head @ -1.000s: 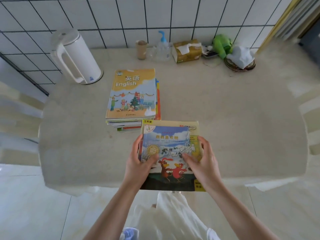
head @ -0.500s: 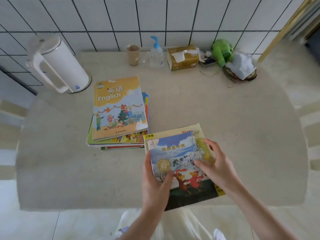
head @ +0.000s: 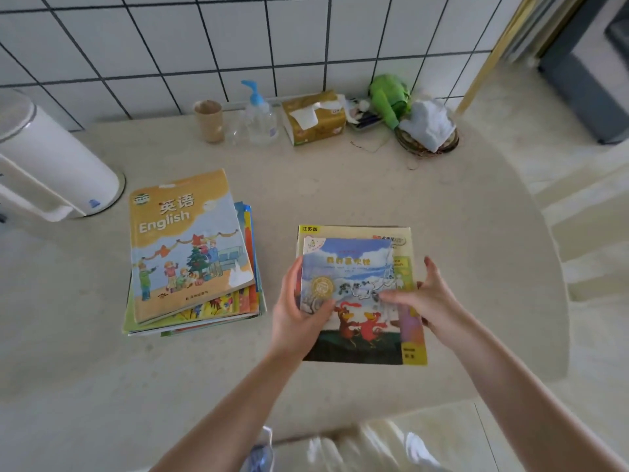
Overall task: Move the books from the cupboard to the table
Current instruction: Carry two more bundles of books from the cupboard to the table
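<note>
A small pile of picture books (head: 357, 267), topped by a blue one with red birds, lies on the beige table (head: 374, 185) in front of me. My left hand (head: 296, 315) grips the pile's left edge with the thumb on the cover. My right hand (head: 425, 298) rests on the right side, fingers spread over the cover. To the left lies a taller stack (head: 190, 253) with a yellow "English" textbook on top, a short gap away from the pile. The cupboard is out of view.
A white kettle (head: 51, 165) stands at the far left. Along the tiled wall are a paper cup (head: 209, 120), a pump bottle (head: 260, 120), a tissue box (head: 315, 117), a green toy (head: 388, 97) and a basket with white cloth (head: 427, 131). The table edge curves at the right.
The pile in my hands has moved forward from the table's near edge and now lies squarely on the table, right of the English stack. Both hands stayed on it.
</note>
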